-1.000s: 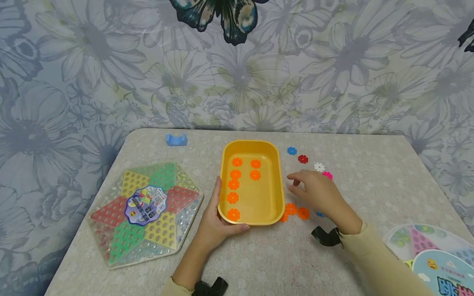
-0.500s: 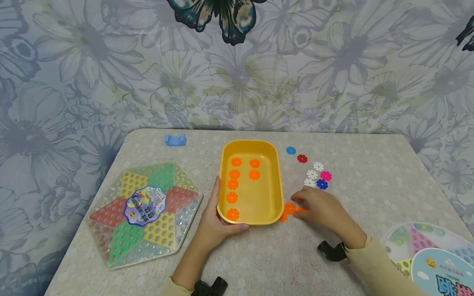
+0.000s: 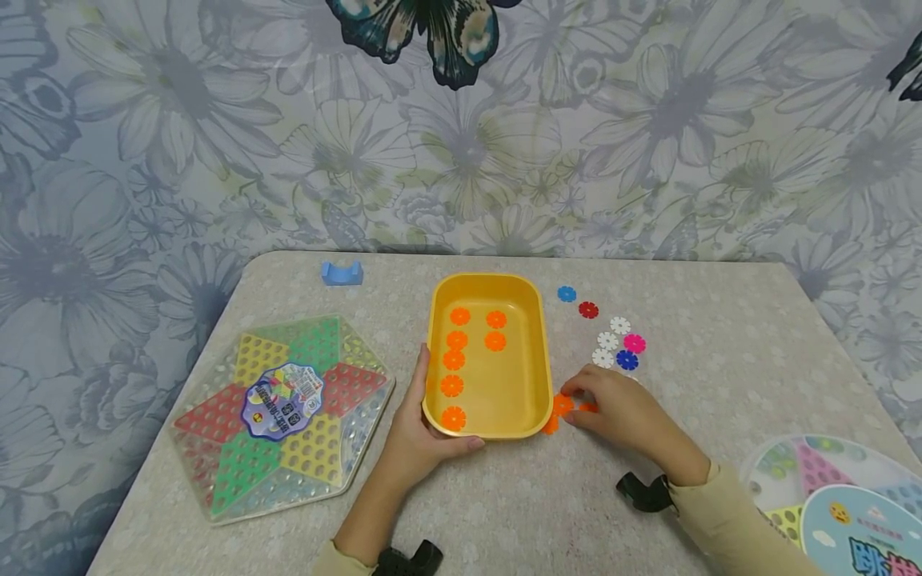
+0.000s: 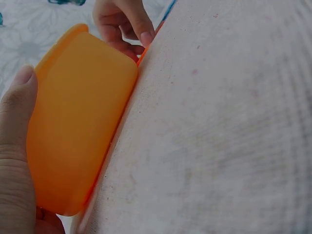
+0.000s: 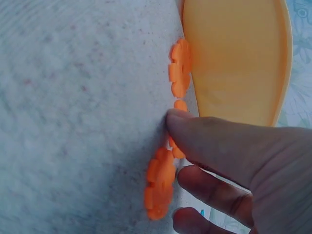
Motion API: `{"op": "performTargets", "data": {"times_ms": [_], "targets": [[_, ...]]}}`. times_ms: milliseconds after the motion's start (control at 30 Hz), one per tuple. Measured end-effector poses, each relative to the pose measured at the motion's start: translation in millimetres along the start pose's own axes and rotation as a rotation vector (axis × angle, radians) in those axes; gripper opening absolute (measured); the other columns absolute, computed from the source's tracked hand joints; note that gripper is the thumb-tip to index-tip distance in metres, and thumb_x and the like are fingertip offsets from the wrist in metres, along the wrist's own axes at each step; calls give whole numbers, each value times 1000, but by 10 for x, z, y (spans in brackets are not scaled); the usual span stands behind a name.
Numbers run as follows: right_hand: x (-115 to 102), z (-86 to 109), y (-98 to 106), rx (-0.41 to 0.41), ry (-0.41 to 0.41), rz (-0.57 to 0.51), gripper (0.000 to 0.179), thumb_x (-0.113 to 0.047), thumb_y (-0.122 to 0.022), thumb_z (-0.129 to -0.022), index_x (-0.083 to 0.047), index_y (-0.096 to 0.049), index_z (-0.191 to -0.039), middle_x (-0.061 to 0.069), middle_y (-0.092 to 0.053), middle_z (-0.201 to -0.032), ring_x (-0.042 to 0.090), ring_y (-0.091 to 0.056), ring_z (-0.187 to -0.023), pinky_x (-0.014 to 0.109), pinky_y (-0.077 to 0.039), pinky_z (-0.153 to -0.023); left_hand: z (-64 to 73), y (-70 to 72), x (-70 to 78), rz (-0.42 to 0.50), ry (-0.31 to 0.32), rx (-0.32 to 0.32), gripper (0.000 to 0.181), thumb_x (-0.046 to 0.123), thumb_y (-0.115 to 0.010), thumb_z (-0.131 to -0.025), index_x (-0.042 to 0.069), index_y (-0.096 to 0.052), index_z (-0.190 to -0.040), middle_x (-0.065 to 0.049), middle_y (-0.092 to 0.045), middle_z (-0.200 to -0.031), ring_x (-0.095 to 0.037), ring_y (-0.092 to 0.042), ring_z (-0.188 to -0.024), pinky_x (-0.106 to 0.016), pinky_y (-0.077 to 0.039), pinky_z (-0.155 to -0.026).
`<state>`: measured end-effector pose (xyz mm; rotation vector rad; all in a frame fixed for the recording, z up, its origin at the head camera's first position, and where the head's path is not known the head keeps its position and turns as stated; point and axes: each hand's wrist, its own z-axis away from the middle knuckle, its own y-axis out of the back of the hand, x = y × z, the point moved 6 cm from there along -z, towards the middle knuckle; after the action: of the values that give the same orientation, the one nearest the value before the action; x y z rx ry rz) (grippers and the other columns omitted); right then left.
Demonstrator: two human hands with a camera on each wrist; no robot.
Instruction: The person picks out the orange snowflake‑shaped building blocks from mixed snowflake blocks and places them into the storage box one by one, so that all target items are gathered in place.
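Observation:
My left hand (image 3: 418, 436) grips the yellow plastic tray (image 3: 504, 384) at its near left corner, thumb along the front edge and fingers up the left side. Inside the tray lie several orange notched discs (image 3: 452, 386), most in a column at the left. On the table by the tray's near right corner, my right hand (image 3: 619, 408) pinches an orange notched disc (image 3: 562, 406) between thumb and forefinger. Two more orange discs lie either side of it, one against the tray (image 5: 181, 68) and one beside the fingers (image 5: 161, 185).
White discs (image 3: 607, 341), a pink disc (image 3: 635, 343) and blue and red ones lie beyond the right hand. A clear-lidded hexagonal game board (image 3: 288, 416) lies at left, another round board (image 3: 857, 504) at right. A small blue stand (image 3: 342, 274) sits at the back.
My right hand has come down toward me from beside the tray's right side to the orange discs and closed on one, shifting it slightly. The left hand and tray stay put.

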<state>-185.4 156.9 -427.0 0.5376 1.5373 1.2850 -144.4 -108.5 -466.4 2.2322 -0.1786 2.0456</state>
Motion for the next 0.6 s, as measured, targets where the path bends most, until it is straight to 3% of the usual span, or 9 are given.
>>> {"op": "performTargets", "data": {"times_ms": [167, 400, 600], "targets": [[-4, -5, -3, -24, 41, -63, 32, -17, -82, -81, -15, -75, -113, -6, -64, -93, 11, -55, -80, 23, -51, -70, -2, 0, 4, 4, 4, -3, 135, 12, -94, -66, 35, 0, -160, 0, -17, -167, -26, -43, -141, -26, -43, -110], [21, -8, -20, -36, 12, -63, 27, -19, -83, -80, -19, -69, -103, -9, -64, -95, 10, -57, -85, 30, -56, -80, -3, -4, 9, 1, 11, -5, 137, 13, -94, -65, 34, 1, -160, 1, -16, -167, -24, -42, -142, -23, -42, -109], [13, 3, -16, -41, 29, -85, 25, -18, -81, -82, -20, -67, -103, -12, -63, -89, 9, -54, -80, 25, -52, -73, -3, -4, 10, -3, 4, -1, 136, 12, -94, -65, 36, 1, -160, 1, -15, -167, -25, -41, -143, -23, -42, -110]]}}
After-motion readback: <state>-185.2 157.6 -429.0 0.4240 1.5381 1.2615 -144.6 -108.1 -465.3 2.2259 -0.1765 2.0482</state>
